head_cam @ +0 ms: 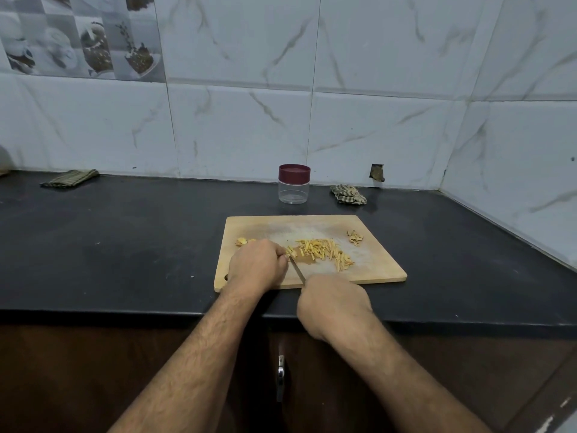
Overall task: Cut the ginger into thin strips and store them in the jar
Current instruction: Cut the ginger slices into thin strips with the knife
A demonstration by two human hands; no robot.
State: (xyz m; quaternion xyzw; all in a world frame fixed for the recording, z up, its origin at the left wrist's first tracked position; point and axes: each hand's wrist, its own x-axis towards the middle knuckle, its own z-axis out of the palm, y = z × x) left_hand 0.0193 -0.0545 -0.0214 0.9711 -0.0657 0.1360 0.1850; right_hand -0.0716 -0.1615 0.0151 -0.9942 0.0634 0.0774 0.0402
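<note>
A wooden cutting board (374, 264) lies on the black counter. A heap of yellow ginger strips (324, 250) covers its middle. My left hand (257, 265) rests on the board with curled fingertips holding a small ginger piece (292, 251) against the knife blade (297, 269). My right hand (334, 303) grips the knife handle at the board's near edge; the handle is hidden inside the hand. An uncut ginger chunk (242, 242) lies just left of my left hand. Behind the board stands a clear jar (293, 188) with its maroon lid on.
Ginger peelings (355, 237) sit in the board's far right corner. A crumpled checked cloth (348, 194) lies right of the jar, a folded cloth (70, 178) far left by the tiled wall. A cabinet handle (281, 378) shows below the counter edge.
</note>
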